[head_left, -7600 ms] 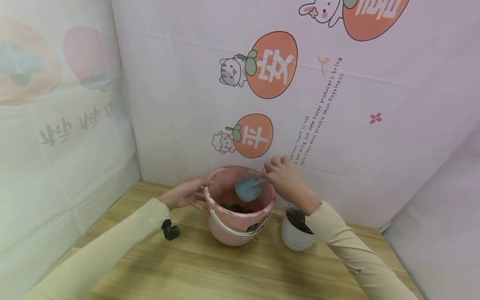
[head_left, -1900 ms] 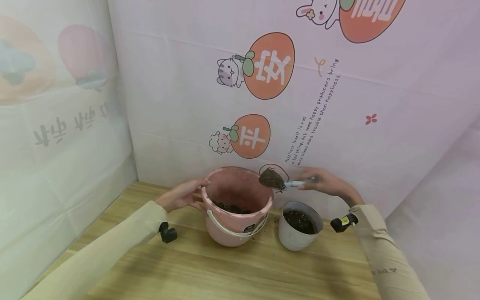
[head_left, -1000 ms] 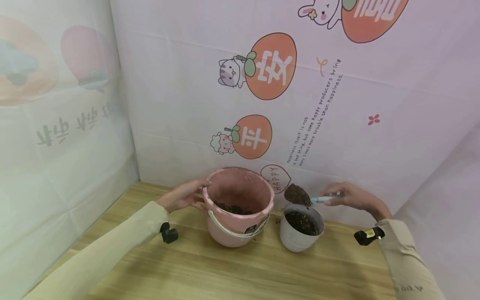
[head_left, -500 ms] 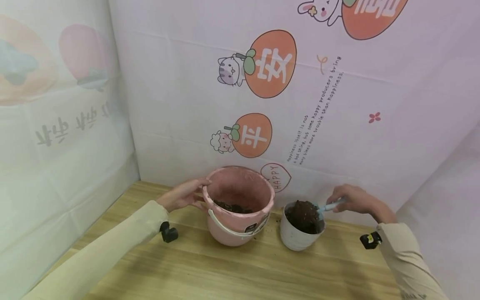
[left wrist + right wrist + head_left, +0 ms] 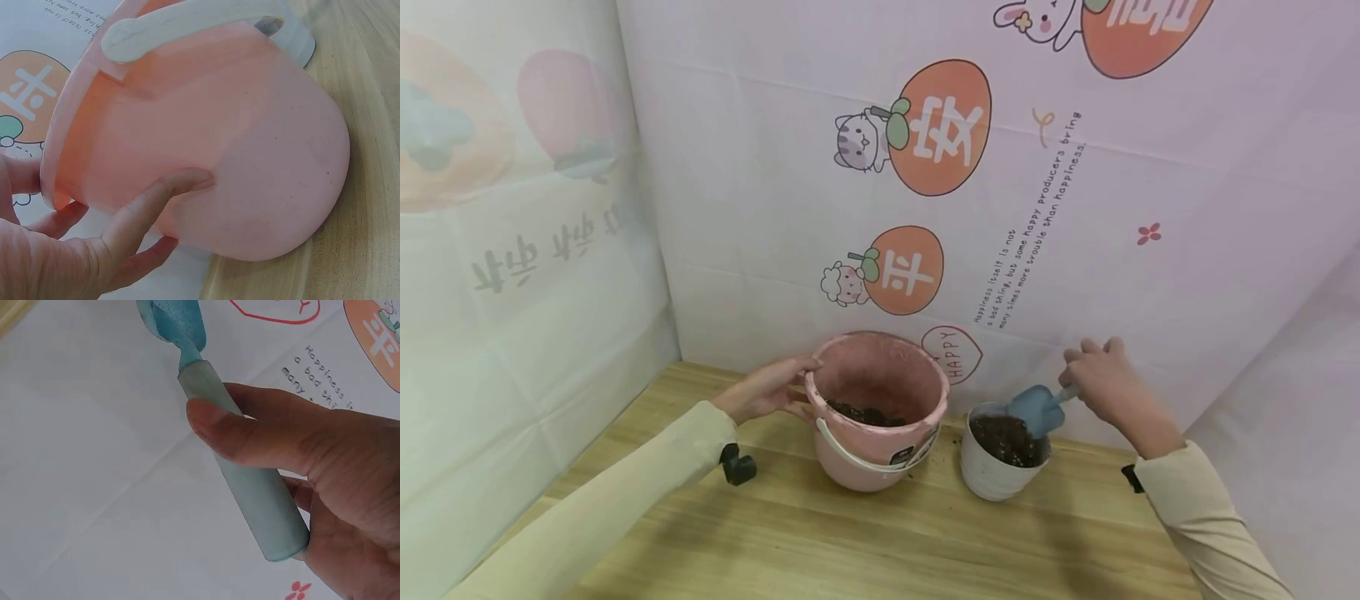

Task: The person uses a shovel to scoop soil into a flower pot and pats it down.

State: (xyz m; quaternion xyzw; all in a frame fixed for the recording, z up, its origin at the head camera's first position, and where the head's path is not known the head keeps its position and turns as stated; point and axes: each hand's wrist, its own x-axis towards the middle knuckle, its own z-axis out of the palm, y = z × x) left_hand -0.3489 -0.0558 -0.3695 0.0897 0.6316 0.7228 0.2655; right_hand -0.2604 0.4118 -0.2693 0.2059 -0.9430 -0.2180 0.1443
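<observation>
My left hand (image 5: 766, 390) holds a pink bucket (image 5: 857, 462) by its left side, fingers at the rim and along the wall, as the left wrist view shows. Dark soil (image 5: 867, 414) lies in the bucket. My right hand (image 5: 1108, 385) grips a blue garden trowel (image 5: 1036, 410); its grey-green handle (image 5: 256, 494) runs between thumb and fingers in the right wrist view. The trowel's blade is tilted down over the right part of a white flowerpot (image 5: 996, 482). Soil (image 5: 1000, 437) fills much of the pot, and the blade hides part of it.
Bucket and pot stand side by side on a wooden table (image 5: 820, 550), the pot to the right. The bucket's white handle (image 5: 850, 457) hangs down in front. A printed cloth wall (image 5: 760, 208) rises close behind both. Soil crumbs lie between them.
The trowel, heaped with soil, has moved right from the bucket to the pot and tipped over; its soil is now in the pot. My left hand keeps its place on the bucket.
</observation>
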